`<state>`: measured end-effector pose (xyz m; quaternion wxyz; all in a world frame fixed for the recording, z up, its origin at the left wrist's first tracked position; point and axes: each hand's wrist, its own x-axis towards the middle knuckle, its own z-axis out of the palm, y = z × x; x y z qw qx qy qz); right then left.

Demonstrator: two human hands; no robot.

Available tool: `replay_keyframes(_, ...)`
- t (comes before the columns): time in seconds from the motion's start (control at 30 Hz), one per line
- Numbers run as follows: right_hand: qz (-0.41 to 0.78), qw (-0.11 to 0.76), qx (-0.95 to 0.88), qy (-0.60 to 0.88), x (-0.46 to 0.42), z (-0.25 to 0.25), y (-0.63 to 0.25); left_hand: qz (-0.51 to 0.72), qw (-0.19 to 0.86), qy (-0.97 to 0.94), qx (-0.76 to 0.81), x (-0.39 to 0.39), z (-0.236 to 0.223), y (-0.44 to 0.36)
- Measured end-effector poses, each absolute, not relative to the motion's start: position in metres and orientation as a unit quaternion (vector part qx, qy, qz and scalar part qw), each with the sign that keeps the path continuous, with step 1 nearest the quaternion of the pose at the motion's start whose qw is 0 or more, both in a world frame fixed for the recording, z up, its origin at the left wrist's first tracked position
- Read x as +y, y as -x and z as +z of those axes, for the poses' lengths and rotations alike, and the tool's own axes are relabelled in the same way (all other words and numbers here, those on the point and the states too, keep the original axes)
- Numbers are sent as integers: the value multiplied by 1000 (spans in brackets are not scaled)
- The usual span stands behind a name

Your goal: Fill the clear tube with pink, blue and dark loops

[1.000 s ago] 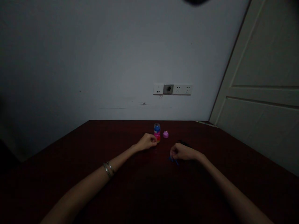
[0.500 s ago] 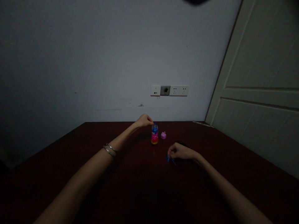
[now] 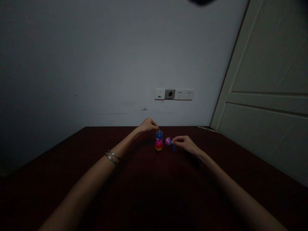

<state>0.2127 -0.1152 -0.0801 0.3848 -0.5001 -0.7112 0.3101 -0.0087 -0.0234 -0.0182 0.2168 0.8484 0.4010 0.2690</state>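
Left hand (image 3: 148,124) is at the rim of the glass jar (image 3: 159,141), coming in from above and behind on its left side. Thumb and fingertips are drawn nearly together; can't tell if anything is between them. Right hand (image 3: 186,143) has a narrow fingertip pinch on small blue pieces (image 3: 174,148), one hanging below the fingers.

Handling, my read: jar is slim and narrow-mouthed, so bring the fingertips in straight over the opening and open the pinch only once centred. Light contact at the rim; a sideways nudge high up could tip it. Work the blue pieces one at a time, gripping near an end so the rest doesn't snag on the rim. Right wrist should swing wide of the pink cap (image 3: 167,141); a brush could knock it. Light is dim, so go slow near the glass.

Layout: jar is upright on the dark red worktop (image 3: 134,186), between the hands, just under the left fingertips. Layers inside run blue on top, then pink, red, yellow at the base. Cap is off, between jar and right hand, right beside the right fingertips. Can't tell if the blue pieces touch it.
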Motion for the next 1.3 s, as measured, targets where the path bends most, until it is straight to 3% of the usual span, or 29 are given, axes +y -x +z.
replay_keyframes(0.2, 220, 417, -732, 492, -79, -44, -211, 354, 278, -804, 388, -30, -25, 14)
replay_keyframes(0.4, 172, 403, -761, 479, -52, -21, -193, 306, 319, -823, 357, -35, -47, 11)
replay_keyframes(0.83, 21, 531, -708, 465, -50, -56, -162, 290, 364, -829, 309, -23, -84, 3)
replay_keyframes(1.3, 34, 478, -760, 438, -61, -63, -165, 293, 360, -827, 316, -36, -78, -1)
